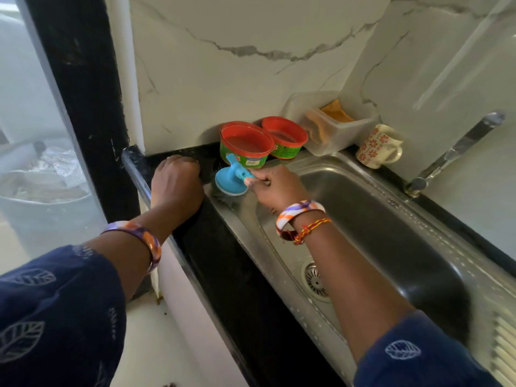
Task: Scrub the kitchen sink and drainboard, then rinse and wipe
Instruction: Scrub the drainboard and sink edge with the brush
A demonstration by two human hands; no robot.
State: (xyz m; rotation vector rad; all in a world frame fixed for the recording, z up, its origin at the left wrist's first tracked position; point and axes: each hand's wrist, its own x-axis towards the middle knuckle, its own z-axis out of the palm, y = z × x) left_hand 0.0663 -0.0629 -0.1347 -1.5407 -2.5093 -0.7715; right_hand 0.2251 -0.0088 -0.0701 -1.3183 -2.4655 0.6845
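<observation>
The right hand [275,188] grips the handle of a blue scrub brush [232,180], fingers curled round it, with the brush head pressed bristles-down on the steel rim at the far left corner of the sink [293,308]. Just beyond the brush stand two red-topped green tubs [248,148], the nearer one almost touching the handle, so there is little room ahead of the hand; the marble wall [223,79] rises right behind them. To the hand's right the basin drops away, open down to the drain strainer [315,279]. To its left the left hand [177,181] rests on the black countertop [237,289], fingers curled under and holding nothing, close beside the brush. Farther right sit a clear plastic box [335,127], a flowered mug [379,146] and the tap [458,152]. The drainboard ridges [505,344] show near the right forearm.
</observation>
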